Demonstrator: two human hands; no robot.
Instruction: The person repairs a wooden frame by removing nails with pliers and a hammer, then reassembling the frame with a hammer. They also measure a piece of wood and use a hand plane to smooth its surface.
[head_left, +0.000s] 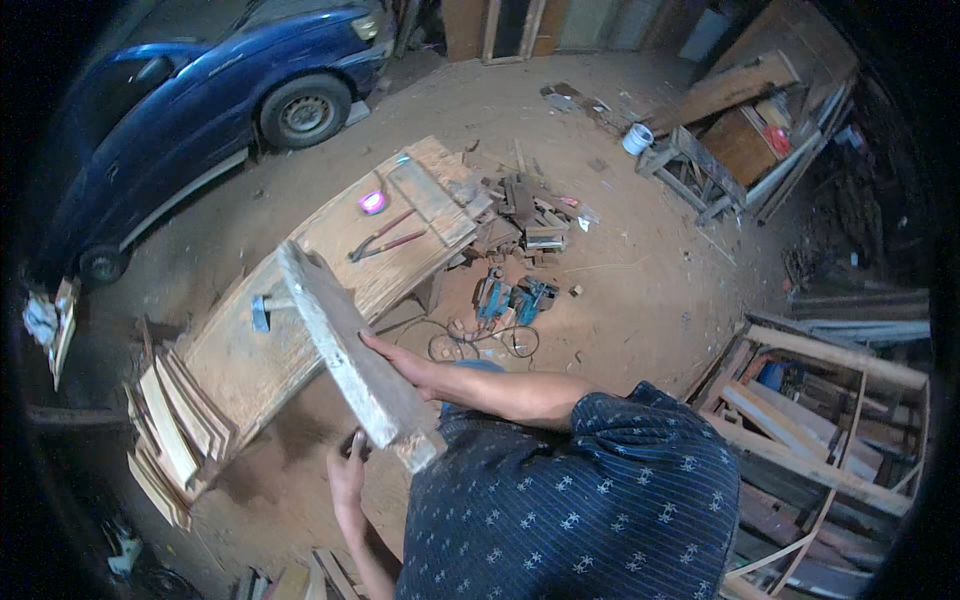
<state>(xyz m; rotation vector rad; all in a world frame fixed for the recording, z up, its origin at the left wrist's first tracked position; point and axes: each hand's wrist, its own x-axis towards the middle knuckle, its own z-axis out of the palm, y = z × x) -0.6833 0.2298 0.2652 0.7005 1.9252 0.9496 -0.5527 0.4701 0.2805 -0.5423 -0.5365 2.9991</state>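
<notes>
A thick, pale, worn wooden plank (345, 345) slants across the middle, its near end by my chest and its far end over the plywood-topped workbench (225, 340). My right hand (405, 365) grips the plank's right side; its thumb shows on the edge and the other fingers are hidden. My left hand (347, 475) is just left of the near end, fingers apart, holding nothing I can see. A hammer (262, 313) lies on the bench, its handle partly behind the plank. Farther along lie long-handled pincers (388, 238) and a pink round object (372, 203).
Curved wooden pieces (180, 420) lean at the bench's left end. Teal power tools (512, 300) with a cable lie on the ground beyond scrap wood (530, 215). A blue vehicle (220, 95) stands at far left. A wooden frame (830, 420) holds lumber at right; a white bucket (637, 139) stands behind.
</notes>
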